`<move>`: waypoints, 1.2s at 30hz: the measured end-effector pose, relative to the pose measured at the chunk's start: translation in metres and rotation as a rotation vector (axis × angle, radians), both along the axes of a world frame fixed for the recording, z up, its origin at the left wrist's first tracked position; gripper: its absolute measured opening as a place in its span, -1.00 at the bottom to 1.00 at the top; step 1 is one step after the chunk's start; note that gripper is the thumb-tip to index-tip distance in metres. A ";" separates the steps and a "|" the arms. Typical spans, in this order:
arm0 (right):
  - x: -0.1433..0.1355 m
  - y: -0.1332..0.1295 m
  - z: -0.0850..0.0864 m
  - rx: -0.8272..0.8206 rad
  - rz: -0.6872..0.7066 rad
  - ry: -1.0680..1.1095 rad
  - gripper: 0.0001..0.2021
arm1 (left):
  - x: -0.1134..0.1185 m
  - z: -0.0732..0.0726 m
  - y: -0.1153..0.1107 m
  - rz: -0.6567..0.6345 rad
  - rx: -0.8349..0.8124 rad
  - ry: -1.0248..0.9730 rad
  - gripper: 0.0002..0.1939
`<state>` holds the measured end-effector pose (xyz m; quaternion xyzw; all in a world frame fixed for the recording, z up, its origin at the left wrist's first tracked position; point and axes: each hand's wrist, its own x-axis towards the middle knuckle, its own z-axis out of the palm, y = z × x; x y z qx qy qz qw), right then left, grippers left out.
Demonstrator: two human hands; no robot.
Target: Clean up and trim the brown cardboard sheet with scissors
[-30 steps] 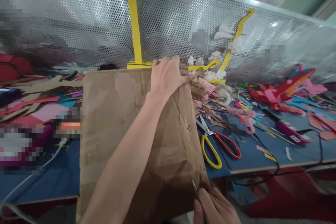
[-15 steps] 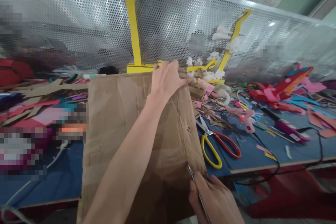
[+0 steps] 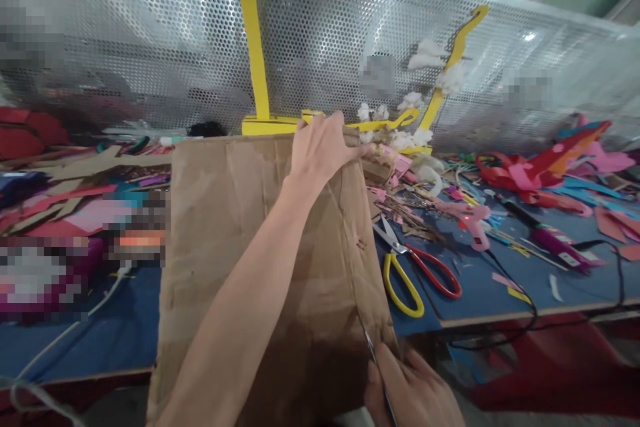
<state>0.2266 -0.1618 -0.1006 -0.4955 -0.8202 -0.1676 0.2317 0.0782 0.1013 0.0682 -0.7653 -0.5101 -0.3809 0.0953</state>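
Observation:
A large brown cardboard sheet [image 3: 210, 213] slants from the table toward me, with a dark wavy line running down near its right edge. My left hand [image 3: 320, 147] grips its far edge, fingers over the top and thumb at the right corner. Low on the right, my right hand [image 3: 413, 387] is closed around a slim metal craft knife [image 3: 371, 344]. The knife tip touches the cardboard at the lower part of the line. Whether that line is drawn or cut there, I cannot tell. Scissors [image 3: 397, 248] with one yellow and one red handle lie just right of the sheet.
A pink glue gun [image 3: 475, 223] and a purple-and-black tool [image 3: 555, 240] with cords lie on the blue table [image 3: 480, 293]. Paper scraps crowd both sides. Yellow cut-outs [image 3: 255, 47], some with white tufts, lean on a perforated metal panel [image 3: 320, 27]. A white cable [image 3: 65, 337] runs at left.
My right hand has drawn the knife tip a short way down along the line toward me. My left hand keeps its hold on the far edge. The view has shifted slightly.

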 end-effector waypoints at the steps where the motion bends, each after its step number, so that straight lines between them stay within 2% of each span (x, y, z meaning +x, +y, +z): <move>1: -0.003 0.004 0.004 0.011 -0.010 0.012 -0.80 | 0.000 0.003 -0.003 -0.001 0.006 -0.005 -0.47; 3: -0.010 0.013 0.014 0.044 -0.033 0.048 -0.78 | 0.001 0.013 -0.008 -0.006 0.019 -0.017 -0.47; 6: -0.017 0.026 0.026 0.053 -0.057 0.105 -0.76 | 0.001 0.038 -0.011 -0.027 0.047 -0.037 -0.47; 9: -0.020 0.039 0.034 0.055 -0.078 0.194 -0.73 | -0.003 0.064 -0.006 -0.035 0.080 -0.050 -0.44; 12: -0.024 0.053 0.039 0.076 -0.059 0.225 -0.72 | -0.009 0.078 0.002 -0.032 0.082 -0.068 -0.40; 17: -0.031 0.064 0.037 0.102 -0.055 0.232 -0.71 | -0.019 0.075 -0.002 -0.014 0.080 -0.068 -0.36; 24: -0.024 0.059 0.033 0.095 -0.013 0.258 -0.73 | -0.013 0.076 -0.021 0.004 0.112 -0.087 -0.35; 36: -0.019 0.038 0.028 0.054 0.037 0.261 -0.72 | -0.005 0.058 -0.005 -0.039 0.138 -0.065 -0.42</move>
